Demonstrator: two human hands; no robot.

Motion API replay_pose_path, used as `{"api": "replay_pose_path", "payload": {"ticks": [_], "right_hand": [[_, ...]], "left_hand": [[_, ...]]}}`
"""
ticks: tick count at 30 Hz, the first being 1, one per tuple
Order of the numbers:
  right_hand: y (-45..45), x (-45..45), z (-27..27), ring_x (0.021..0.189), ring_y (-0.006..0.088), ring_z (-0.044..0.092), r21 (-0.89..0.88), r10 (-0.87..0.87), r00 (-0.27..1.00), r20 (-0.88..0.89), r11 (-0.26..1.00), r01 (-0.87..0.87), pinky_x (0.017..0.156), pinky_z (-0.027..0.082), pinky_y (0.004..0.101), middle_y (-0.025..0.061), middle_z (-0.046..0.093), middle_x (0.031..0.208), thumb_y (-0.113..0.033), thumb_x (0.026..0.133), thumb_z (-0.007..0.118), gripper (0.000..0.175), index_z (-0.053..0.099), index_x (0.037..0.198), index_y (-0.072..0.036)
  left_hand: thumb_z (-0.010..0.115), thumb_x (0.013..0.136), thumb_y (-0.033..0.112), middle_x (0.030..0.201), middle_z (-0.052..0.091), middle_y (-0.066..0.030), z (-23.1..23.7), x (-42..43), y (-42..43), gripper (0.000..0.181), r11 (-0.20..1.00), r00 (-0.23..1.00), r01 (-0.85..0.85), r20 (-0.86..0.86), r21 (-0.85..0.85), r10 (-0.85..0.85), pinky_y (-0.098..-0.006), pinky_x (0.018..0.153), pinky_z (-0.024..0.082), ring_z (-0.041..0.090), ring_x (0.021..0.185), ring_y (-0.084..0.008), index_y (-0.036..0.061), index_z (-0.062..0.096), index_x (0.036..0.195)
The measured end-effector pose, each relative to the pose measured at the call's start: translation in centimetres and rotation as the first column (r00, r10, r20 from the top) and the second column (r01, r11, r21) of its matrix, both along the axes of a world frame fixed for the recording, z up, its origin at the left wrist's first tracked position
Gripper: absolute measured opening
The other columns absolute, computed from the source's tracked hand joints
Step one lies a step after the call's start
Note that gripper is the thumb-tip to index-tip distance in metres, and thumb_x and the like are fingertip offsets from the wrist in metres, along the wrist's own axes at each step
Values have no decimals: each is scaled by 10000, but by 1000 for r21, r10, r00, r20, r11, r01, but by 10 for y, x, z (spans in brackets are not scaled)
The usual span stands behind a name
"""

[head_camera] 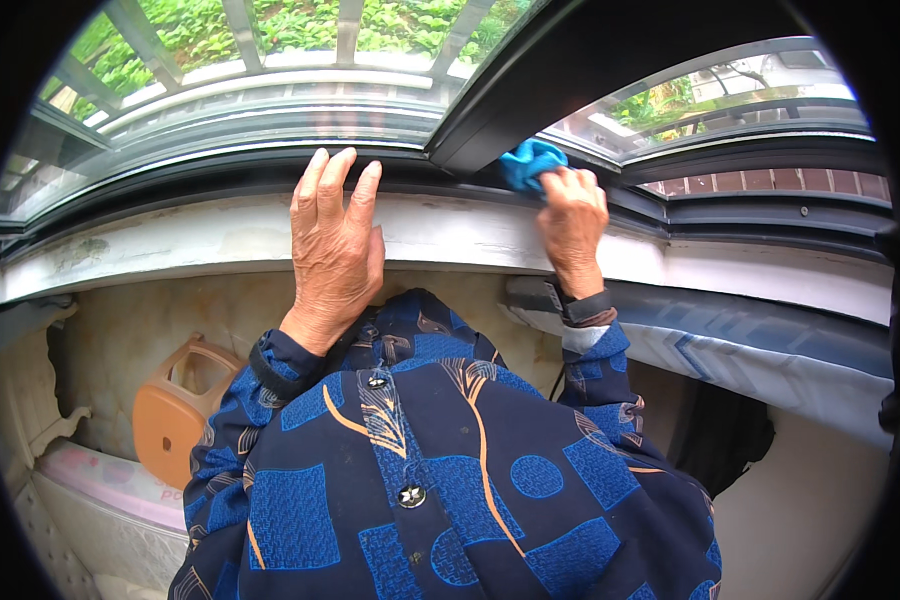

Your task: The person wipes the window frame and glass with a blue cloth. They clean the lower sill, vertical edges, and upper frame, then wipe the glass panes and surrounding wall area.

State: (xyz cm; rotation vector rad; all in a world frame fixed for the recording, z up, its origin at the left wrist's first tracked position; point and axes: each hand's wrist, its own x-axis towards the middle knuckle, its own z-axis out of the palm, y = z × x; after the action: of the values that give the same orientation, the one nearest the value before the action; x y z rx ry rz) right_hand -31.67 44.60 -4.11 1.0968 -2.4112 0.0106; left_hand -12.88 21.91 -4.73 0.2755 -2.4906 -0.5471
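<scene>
A crumpled blue cloth (531, 163) is bunched in my right hand (574, 214). It presses on the dark window frame (487, 161) by the foot of the thick upright bar, and its edge is slightly blurred. My left hand (336, 232) holds nothing. Its fingers are raised and spread, with the tips against the lower rail (255, 166) of the left window. The palm lies over the white sill (450, 232), whose paint is worn and stained in places. Black straps circle both wrists.
An orange plastic stool (166, 431) stands at the lower left, beside a plastic-wrapped mattress (112, 487). To the right, patterned fabric (720, 349) covers a long padded edge below the sill. Metal bars (244, 34) and green plants show outside the glass.
</scene>
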Motion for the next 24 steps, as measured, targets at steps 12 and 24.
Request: {"api": "replay_pose_path", "payload": {"ticks": [12,24], "right_hand": [[2,-3,-12,895,367,561,-44,-162,987,-8,986,161,769,478,434,157,594,864,0,632,637,176,579,785,-64],[-68,79,56,872,358,608,-544,122,969,214,839,14,806,489,407,189,663,922,106,755,645,231,657,977,44]], "left_hand": [[600,729,-38,1448,435,-167,7,-4,8,529,992,994,108,4,-69,-108,-503,1135,310,358,1387,-391,-7,597,1257],[621,791,40,1352,497,-134,2,4,-10,452,993,999,29,-33,-113,-33,-485,1133,292,427,1309,-333,21,603,1242]]}}
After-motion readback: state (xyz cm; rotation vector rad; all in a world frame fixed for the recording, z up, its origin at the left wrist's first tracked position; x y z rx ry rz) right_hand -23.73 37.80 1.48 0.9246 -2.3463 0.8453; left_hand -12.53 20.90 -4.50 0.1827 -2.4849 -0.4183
